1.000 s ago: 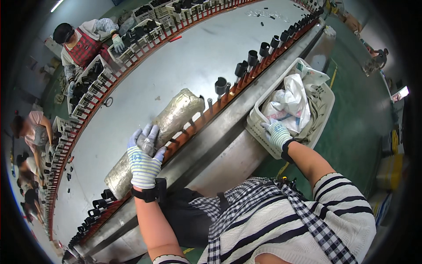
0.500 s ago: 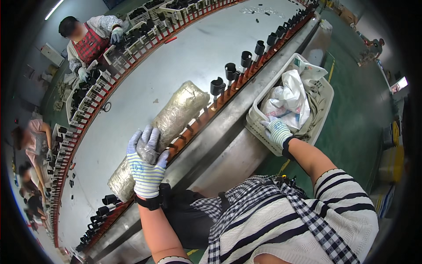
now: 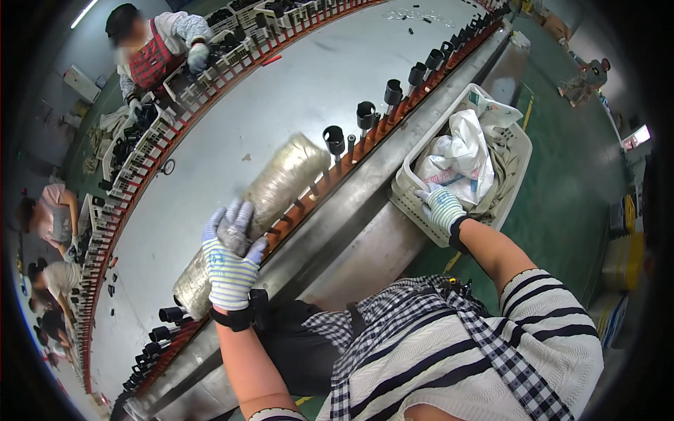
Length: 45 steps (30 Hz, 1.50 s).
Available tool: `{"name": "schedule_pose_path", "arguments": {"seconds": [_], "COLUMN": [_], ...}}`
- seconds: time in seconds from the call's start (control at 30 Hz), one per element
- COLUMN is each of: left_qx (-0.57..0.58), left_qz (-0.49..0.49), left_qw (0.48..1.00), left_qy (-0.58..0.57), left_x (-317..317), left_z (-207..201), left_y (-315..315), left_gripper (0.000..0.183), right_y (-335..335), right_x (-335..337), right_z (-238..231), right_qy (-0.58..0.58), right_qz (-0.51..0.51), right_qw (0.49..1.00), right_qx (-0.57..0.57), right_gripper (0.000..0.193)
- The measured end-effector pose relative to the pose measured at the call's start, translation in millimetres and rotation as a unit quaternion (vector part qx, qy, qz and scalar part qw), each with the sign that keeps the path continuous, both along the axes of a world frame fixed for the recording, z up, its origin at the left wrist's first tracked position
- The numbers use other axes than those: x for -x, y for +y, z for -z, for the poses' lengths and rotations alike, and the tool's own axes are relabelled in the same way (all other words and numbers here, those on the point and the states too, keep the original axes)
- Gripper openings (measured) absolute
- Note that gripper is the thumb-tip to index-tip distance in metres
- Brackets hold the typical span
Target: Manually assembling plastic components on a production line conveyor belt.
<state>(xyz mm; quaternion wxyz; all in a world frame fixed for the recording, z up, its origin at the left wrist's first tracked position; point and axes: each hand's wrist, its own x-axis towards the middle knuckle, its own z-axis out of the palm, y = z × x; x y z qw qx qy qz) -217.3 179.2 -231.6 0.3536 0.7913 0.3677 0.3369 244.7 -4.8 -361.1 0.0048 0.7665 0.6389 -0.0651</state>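
My left hand, in a striped glove, lies over the middle of a long roll wrapped in shiny clear plastic. Its fingers and thumb close round a crumpled greyish plastic wad; the fingertips are partly hidden. The roll lies slanting along the near edge of the conveyor line, over its row of pegs. To the right, my right hand, gloved alike, grips the near-left rim of a cream plastic basket. Inside the basket are a crumpled white bag and khaki cloth.
Black cup-shaped parts stand on pegs along the orange-brown track. A metal rail runs beside it. Across the grey table, a co-worker in a red checked apron handles black parts in trays. Other people work at the left.
The pegs with black cups have shifted slightly toward the lower left. Across the table, the co-worker has moved to the right. My hands, the roll and the basket stay nearly where they were.
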Motion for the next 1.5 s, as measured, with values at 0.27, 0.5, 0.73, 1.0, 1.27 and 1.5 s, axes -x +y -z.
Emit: {"name": "schedule_pose_path", "arguments": {"seconds": [0.27,0.5,0.73,1.0,1.27,1.5], "left_qx": [-0.226,0.047,-0.141,-0.094,-0.001,-0.168], "left_qz": [-0.081,-0.003,-0.057,-0.016,-0.011,-0.02], "left_qw": [0.956,0.999,0.981,0.99,0.998,0.973], "left_qy": [0.168,0.011,0.123,0.106,0.064,0.158], "left_x": [7,6,4,-5,-21,-30], "left_z": [-12,10,-12,0,2,-24], "left_y": [0,12,10,17,26,20], "left_gripper": [0.069,0.076,0.081,0.075,0.074,0.072], "right_y": [5,2,8,7,8,8], "right_x": [-7,-14,-11,-17,-19,-19], "right_z": [-1,7,2,3,5,3], "right_qy": [0.018,-0.002,0.017,0.008,0.012,0.016], "right_qz": [0.005,-0.008,0.006,-0.005,-0.001,0.011], "right_qw": [1.0,1.0,1.0,1.0,1.0,1.0], "right_qx": [-0.01,-0.016,-0.006,-0.015,-0.001,-0.01], "right_gripper": [0.045,0.045,0.044,0.043,0.043,0.042]}}
